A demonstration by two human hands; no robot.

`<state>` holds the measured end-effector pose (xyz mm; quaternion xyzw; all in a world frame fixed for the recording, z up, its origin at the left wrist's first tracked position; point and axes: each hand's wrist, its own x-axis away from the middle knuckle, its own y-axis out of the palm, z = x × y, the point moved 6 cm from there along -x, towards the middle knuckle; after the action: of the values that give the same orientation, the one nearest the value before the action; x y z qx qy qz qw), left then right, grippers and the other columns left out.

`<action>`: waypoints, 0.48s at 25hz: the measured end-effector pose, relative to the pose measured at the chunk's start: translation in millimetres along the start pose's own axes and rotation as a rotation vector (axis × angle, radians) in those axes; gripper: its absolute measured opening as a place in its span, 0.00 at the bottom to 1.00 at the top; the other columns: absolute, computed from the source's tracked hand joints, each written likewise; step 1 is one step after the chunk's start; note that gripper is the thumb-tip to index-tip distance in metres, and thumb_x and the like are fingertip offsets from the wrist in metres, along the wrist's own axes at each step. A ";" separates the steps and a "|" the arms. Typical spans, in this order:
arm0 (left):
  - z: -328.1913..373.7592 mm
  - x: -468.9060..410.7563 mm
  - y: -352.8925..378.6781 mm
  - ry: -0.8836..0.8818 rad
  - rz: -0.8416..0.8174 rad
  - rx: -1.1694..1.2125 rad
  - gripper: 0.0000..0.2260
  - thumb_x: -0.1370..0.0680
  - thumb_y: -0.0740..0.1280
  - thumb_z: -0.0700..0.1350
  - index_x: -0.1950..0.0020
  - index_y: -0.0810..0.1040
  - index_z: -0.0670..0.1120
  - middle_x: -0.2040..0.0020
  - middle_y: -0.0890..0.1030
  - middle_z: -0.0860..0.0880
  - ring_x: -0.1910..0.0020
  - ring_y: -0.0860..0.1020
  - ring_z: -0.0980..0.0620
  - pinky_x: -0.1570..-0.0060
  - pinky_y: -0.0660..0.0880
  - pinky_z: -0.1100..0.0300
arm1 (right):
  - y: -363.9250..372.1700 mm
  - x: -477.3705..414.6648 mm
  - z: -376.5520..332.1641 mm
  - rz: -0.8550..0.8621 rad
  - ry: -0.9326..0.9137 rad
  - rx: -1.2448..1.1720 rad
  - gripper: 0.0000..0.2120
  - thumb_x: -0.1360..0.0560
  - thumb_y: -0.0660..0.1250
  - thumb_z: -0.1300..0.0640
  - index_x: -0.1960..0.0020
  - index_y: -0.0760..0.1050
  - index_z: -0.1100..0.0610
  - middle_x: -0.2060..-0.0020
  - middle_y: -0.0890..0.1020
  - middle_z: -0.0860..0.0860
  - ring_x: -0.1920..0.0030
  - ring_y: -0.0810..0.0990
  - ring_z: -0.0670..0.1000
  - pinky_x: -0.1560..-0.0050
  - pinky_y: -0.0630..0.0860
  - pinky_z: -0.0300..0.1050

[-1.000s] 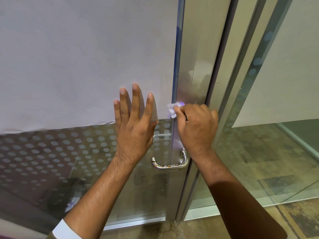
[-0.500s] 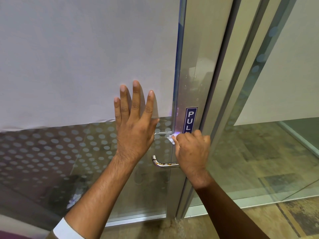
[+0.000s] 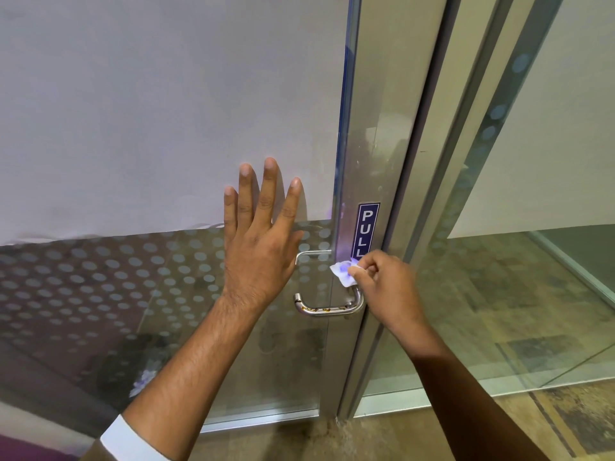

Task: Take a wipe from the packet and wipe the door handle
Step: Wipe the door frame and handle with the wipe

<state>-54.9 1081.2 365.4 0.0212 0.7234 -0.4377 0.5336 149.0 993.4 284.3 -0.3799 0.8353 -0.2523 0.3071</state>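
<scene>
A curved steel door handle (image 3: pixel 327 310) with rusty spots is fixed to the glass door (image 3: pixel 166 128), low on its right edge. My right hand (image 3: pixel 382 287) pinches a small crumpled white wipe (image 3: pixel 342 273) against the upper part of the handle, just below a blue PULL sticker (image 3: pixel 366 232). My left hand (image 3: pixel 263 234) lies flat on the glass to the left of the handle, fingers spread and pointing up. The wipe packet is not in view.
A white sheet covers the upper door glass; the lower part has a frosted dot pattern. A metal door frame (image 3: pixel 429 194) runs down beside the handle, with a fixed glass panel (image 3: pixel 515 294) to its right. Patterned floor (image 3: pixel 499 427) lies below.
My right hand has slid down the door's edge with the wipe, from above the PULL sticker to the handle's upper end. The left hand stays flat on the glass.
</scene>
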 end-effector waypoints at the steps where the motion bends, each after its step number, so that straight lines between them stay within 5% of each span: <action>1: 1.5 0.6 -1.7 -0.003 0.000 0.002 0.36 0.17 0.73 0.50 0.14 0.60 0.45 0.14 0.55 0.34 0.15 0.52 0.28 0.18 0.53 0.30 | -6.3 3.6 2.8 -0.013 0.020 -0.083 0.08 0.25 0.73 0.53 0.60 0.77 0.50 0.69 0.79 0.43 0.63 0.78 0.48 0.57 0.75 0.50; 4: 2.8 12.6 -4.0 -0.018 0.017 0.063 0.30 0.16 0.71 0.47 0.15 0.64 0.44 0.14 0.57 0.34 0.15 0.54 0.32 0.18 0.56 0.33 | -15.9 14.7 9.4 -0.032 0.024 -0.047 0.06 0.23 0.71 0.56 0.57 0.75 0.50 0.67 0.78 0.44 0.66 0.76 0.44 0.65 0.71 0.46; 8: 0.7 51.3 -2.3 -0.071 0.058 0.123 0.21 0.14 0.65 0.48 0.21 0.74 0.44 0.17 0.66 0.36 0.17 0.62 0.35 0.24 0.65 0.37 | -17.6 20.3 13.6 0.008 -0.100 0.118 0.03 0.23 0.71 0.59 0.52 0.81 0.52 0.57 0.85 0.50 0.58 0.81 0.54 0.59 0.75 0.47; 12: -10.4 81.1 10.4 -0.174 -0.017 0.148 0.22 0.19 0.73 0.41 0.26 0.78 0.44 0.20 0.71 0.37 0.19 0.66 0.36 0.30 0.69 0.36 | 9.7 17.8 14.8 -0.206 -0.218 0.324 0.05 0.23 0.70 0.63 0.54 0.83 0.55 0.55 0.82 0.56 0.55 0.82 0.60 0.57 0.72 0.46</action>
<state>-92.4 1059.1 295.5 0.0163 0.6402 -0.4944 0.5878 145.5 982.1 262.1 -0.4340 0.7025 -0.3709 0.4250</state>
